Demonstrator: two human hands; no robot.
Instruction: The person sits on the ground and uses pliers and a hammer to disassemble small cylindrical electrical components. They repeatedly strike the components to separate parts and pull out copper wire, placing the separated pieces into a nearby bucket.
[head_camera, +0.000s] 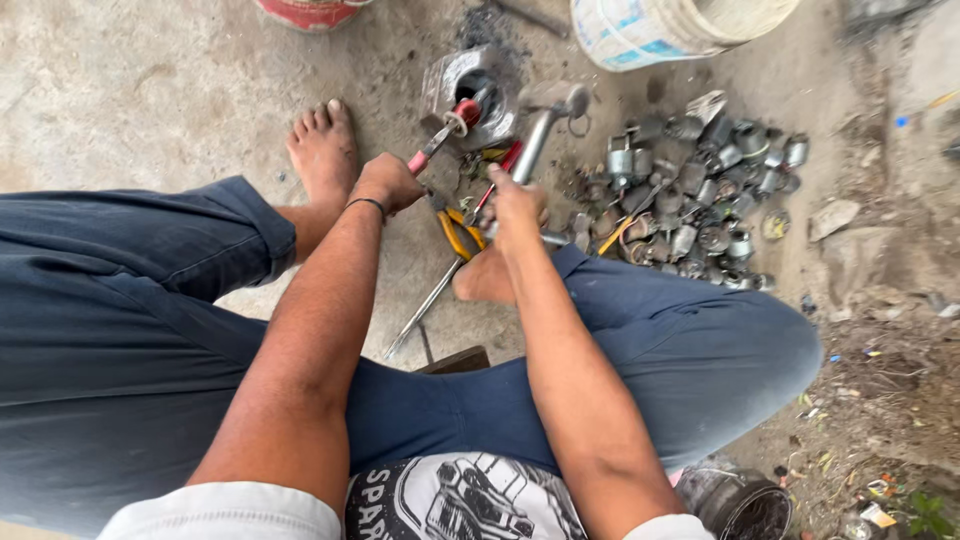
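Note:
My left hand (386, 182) grips a red-handled tool (432, 148) whose tip rests on a small motor part set on a square metal block (472, 92). The steel handle of a hammer (540, 125) is in my right hand (516, 205), its head raised just right of the block. Yellow-handled pliers (458, 232) and a long metal rod (425, 305) lie on the ground between my bare feet.
A pile of several small grey metal motor casings (700, 190) lies to the right. A white bucket (660, 25) stands at the top, a red container (310, 10) at the top left, a dark can (745, 505) at the bottom right. The ground is concrete and dirt.

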